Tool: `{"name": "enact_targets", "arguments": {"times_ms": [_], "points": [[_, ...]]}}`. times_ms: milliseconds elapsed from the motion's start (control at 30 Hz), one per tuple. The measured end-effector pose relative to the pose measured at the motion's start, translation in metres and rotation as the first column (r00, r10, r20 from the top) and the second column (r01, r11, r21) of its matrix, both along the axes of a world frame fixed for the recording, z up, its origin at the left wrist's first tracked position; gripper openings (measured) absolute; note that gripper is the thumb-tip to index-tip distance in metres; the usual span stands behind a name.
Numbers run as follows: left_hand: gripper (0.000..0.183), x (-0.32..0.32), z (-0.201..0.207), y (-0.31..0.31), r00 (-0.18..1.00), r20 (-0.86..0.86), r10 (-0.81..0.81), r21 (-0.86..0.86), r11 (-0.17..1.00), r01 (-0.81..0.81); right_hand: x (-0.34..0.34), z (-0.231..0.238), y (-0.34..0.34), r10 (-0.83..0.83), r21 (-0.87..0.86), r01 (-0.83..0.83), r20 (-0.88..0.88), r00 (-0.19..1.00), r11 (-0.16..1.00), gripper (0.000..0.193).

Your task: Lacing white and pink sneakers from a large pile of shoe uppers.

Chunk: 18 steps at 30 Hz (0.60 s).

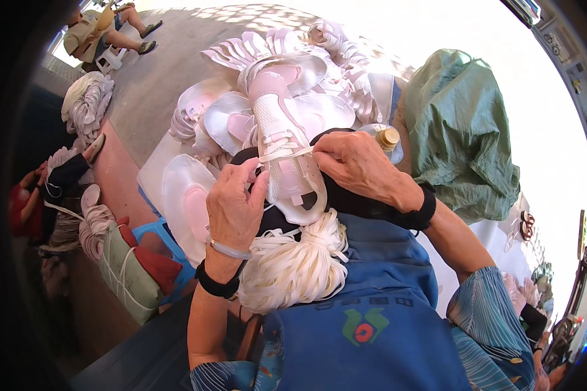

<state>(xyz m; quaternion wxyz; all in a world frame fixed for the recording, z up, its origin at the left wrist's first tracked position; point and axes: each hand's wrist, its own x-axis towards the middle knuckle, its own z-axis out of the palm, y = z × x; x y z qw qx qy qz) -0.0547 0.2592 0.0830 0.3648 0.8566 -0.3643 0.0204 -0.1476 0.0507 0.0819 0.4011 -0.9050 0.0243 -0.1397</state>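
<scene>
A pale pink and white shoe upper, without a sole, lies lengthwise over my lap. Across its lacing rows runs a white shoelace, drawn out to both sides. My left hand pinches the lace at the left edge of the upper. On the opposite side my right hand closes its fingers on the lace's other part. Below the upper, a thick bundle of white laces rests on my blue apron.
Stacked pink-white uppers pile up beyond my lap. To the right stand a green sack and a bottle with a tan cap. A blue stool is at left. Other people sit at the far left and lower right.
</scene>
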Motion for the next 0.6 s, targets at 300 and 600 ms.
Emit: {"name": "enact_targets", "arguments": {"times_ms": [300,600], "points": [[0.032,-0.007,-0.012,-0.003,0.994,0.100,-0.042,0.160,0.987,0.026,0.001,0.000,0.001,-0.017,0.071,0.019,-0.032,0.999,0.997,0.019],[0.032,-0.001,-0.014,-0.002,0.986,0.094,-0.135,0.104,0.987,0.125,-0.002,-0.002,-0.001,0.035,0.095,-0.032,-0.021,0.999,0.995,0.018]]}}
